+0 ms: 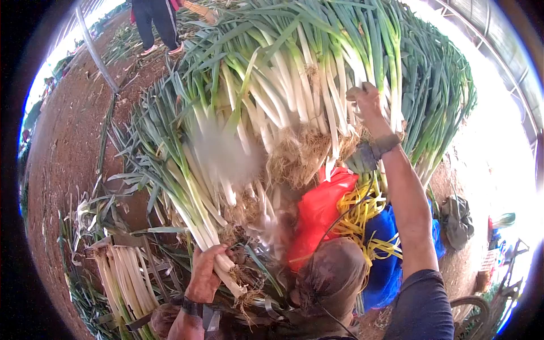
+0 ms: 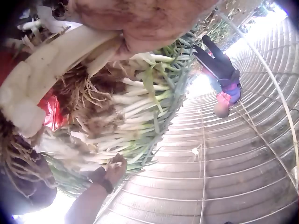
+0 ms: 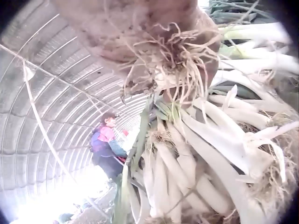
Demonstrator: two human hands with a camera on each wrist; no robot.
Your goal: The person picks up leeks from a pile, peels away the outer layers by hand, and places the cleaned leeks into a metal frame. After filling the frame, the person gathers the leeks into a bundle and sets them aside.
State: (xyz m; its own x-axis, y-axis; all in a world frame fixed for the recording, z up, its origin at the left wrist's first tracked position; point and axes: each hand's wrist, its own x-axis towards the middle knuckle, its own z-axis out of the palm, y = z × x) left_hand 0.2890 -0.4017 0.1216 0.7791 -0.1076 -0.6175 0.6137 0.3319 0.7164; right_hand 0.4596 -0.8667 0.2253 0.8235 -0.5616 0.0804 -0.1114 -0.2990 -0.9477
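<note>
Near the bottom of the head view, the left hand (image 1: 205,274) grips white leek stalks (image 1: 199,226) close to their roots, green leaves pointing up and left. In the left wrist view that hand (image 2: 145,23) has its fingers round a thick white stalk (image 2: 46,65). The right hand (image 1: 365,101) reaches into the large leek pile (image 1: 294,85) at the upper middle. Up close in the right wrist view, the right hand (image 3: 140,37) has curled fingers with a rooted leek end (image 3: 177,70) at them.
Red plastic (image 1: 320,209), yellow straps (image 1: 362,204) and a blue bag (image 1: 382,255) lie right of the roots. Trimmed stalks (image 1: 127,277) lie at lower left. Another person (image 1: 156,22) stands at the upper left, near a slanted pole (image 1: 95,48).
</note>
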